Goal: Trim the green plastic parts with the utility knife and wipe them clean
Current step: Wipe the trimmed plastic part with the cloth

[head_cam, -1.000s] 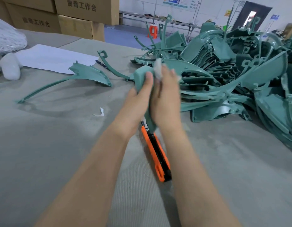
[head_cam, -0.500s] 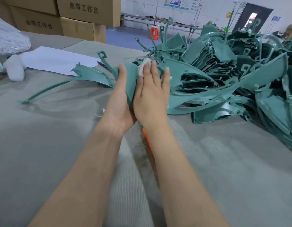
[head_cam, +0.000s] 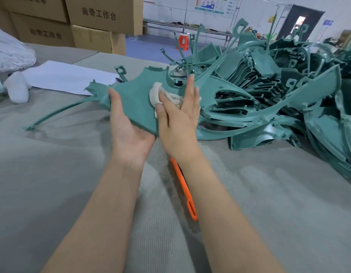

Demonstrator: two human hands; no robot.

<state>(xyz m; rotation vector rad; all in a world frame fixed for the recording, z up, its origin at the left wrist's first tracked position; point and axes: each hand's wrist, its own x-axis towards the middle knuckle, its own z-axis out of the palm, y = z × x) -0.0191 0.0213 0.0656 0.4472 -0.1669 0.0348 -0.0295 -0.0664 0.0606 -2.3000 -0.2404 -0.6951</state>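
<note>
We are finding the pile of green parts (head_cam: 269,91) crowding close behind the work; a long stroke risks snagging its prongs. The green panel (head_cam: 135,95) is resting tilted, merely cradled, so hard pressure could tip it. The utility knife (head_cam: 181,186) is lying beneath the right forearm, blade end hidden. The left hand (head_cam: 129,133) is lying spread, palm up, under the panel's near edge; the right hand (head_cam: 178,123), fingers straight, is pressing the white cloth (head_cam: 156,93) onto its face.
</note>
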